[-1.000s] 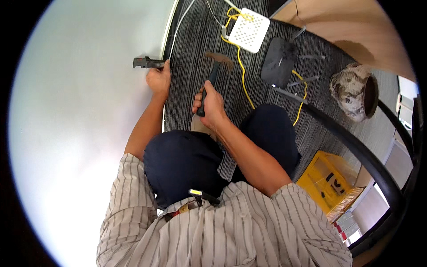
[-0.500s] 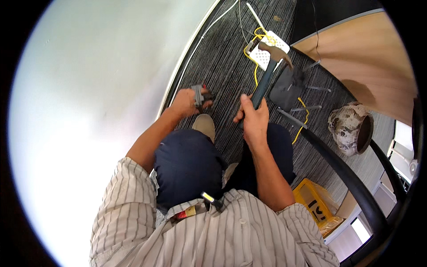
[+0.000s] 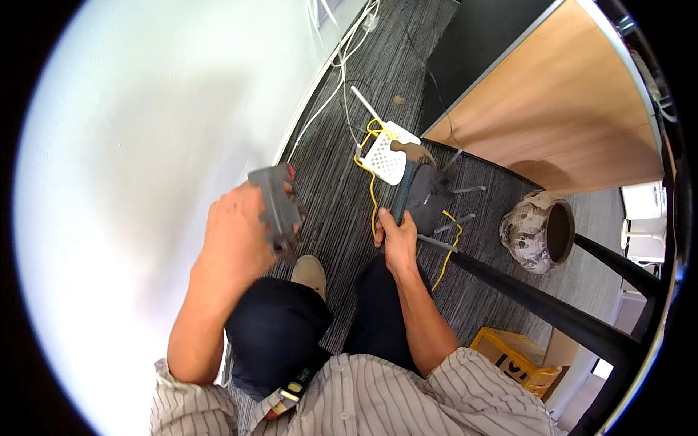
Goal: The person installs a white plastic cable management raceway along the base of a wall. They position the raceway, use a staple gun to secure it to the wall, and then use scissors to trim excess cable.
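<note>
Left hand raised in front of the white wall, clenched round a grey, red-tipped hand tool; what kind, cannot tell. Right hand wrapped low on the hammer handle, head out ahead over the grey carpet, likely for reach. Hammer head sits just over a white perforated box with yellow cable. Person crouches, knees up. Mottled ceramic pot lies on its side, well right
</note>
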A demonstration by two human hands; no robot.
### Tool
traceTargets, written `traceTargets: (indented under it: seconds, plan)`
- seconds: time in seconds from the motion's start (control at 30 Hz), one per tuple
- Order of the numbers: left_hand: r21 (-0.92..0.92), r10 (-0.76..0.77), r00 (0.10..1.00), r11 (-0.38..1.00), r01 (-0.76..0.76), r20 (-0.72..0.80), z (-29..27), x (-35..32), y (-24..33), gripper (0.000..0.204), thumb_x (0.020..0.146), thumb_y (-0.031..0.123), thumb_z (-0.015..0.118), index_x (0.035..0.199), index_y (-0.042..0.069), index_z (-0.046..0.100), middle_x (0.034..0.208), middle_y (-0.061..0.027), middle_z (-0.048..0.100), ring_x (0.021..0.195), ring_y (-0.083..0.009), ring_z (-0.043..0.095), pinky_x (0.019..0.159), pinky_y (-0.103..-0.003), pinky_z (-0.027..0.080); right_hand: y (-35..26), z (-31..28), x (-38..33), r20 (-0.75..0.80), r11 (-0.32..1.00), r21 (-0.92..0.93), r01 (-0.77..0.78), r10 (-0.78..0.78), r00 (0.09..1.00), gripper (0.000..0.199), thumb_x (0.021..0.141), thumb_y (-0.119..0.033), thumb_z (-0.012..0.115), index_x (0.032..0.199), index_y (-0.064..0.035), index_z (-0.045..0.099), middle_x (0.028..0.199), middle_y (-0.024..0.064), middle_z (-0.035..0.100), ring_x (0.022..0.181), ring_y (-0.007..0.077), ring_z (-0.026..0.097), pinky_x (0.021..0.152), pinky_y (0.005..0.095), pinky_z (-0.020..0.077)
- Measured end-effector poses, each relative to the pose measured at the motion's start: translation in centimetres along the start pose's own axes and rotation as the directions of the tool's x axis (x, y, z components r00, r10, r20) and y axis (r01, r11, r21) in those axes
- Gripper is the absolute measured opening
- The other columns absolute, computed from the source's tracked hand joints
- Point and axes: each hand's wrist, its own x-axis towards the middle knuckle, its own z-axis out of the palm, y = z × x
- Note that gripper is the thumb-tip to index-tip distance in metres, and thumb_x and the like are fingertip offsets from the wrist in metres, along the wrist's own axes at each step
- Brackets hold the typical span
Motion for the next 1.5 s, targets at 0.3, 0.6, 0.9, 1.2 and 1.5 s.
traceTargets:
  seconds: [0.3, 0.6, 0.9, 1.2, 1.5]
  plan:
    - [-0.145, -0.114, 0.983, 0.98, 0.135, 0.141, 6.1, -1.7, 1.6, 0.025, 0.077, 0.015, 0.075, 0.097, 0.002, 0.068, 0.084, -0.015, 0.07, 0.08, -0.0336, 0.068, 0.074, -0.04, 0.053, 1.2, 1.2, 0.8, 0.044, 0.985, 0.118, 0.122, -0.128, 0.991, 0.019, 0.098, -0.023, 0.059, 0.092, -0.0066, 0.052, 0.067, 0.0027, 0.053, 0.049, 0.0136, 0.05, 0.044, 0.0302, 0.0418]
    - [-0.072, -0.176, 0.962, 0.978, 0.194, 0.211, 8.8, 3.6, 0.6, 0.02, 0.076, 0.016, 0.07, 0.092, 0.004, 0.067, 0.084, -0.0179, 0.069, 0.082, -0.0369, 0.067, 0.073, -0.046, 0.054, 1.9, 1.9, 2.8, -0.113, 0.986, 0.074, 0.15, -0.141, 0.984, 0.027, 0.097, -0.028, 0.06, 0.086, -0.0056, 0.049, 0.066, 0.0041, 0.052, 0.049, 0.0133, 0.049, 0.044, 0.031, 0.0418]
    - [-0.321, -0.372, 0.925, 0.868, 0.378, 0.083, 14.4, 14.4, -4.9, 0.027, 0.082, 0.021, 0.068, 0.098, -0.001, 0.066, 0.094, -0.0239, 0.069, 0.091, -0.0419, 0.065, 0.083, -0.048, 0.051, -4.8, 2.4, 5.5, -0.033, 0.949, -0.259, 0.18, -0.195, 0.98, 0.024, 0.096, -0.02, 0.059, 0.099, 0.0022, 0.05, 0.071, 0.0054, 0.058, 0.048, 0.0105, 0.051, 0.042, 0.0267, 0.0417]
    - [-0.474, -0.608, 0.791, 0.678, 0.561, 0.067, 20.2, 21.3, -7.0, 0.035, 0.084, 0.026, 0.066, 0.105, -0.001, 0.059, 0.098, -0.0246, 0.068, 0.096, -0.0443, 0.064, 0.088, -0.049, 0.048, -21.3, 9.3, 13.8, 0.096, 0.822, -0.567, -0.05, 0.126, 0.987, 0.03, 0.089, -0.022, 0.059, 0.089, 0.0079, 0.057, 0.07, 0.0102, 0.061, 0.048, 0.0132, 0.052, 0.044, 0.0278, 0.0428]
    - [-0.521, -0.497, 0.85, 0.687, 0.507, 0.172, 29.6, 24.8, -16.2, 0.047, 0.087, 0.034, 0.065, 0.117, 0.0, 0.056, 0.105, -0.0216, 0.068, 0.099, -0.0402, 0.064, 0.089, -0.046, 0.048, -24.6, 14.6, 12.5, 0.053, 0.985, -0.118, -0.125, 0.132, 0.99, 0.029, 0.094, -0.021, 0.056, 0.083, 0.0054, 0.058, 0.069, 0.0103, 0.059, 0.053, 0.015, 0.054, 0.047, 0.0296, 0.0441]
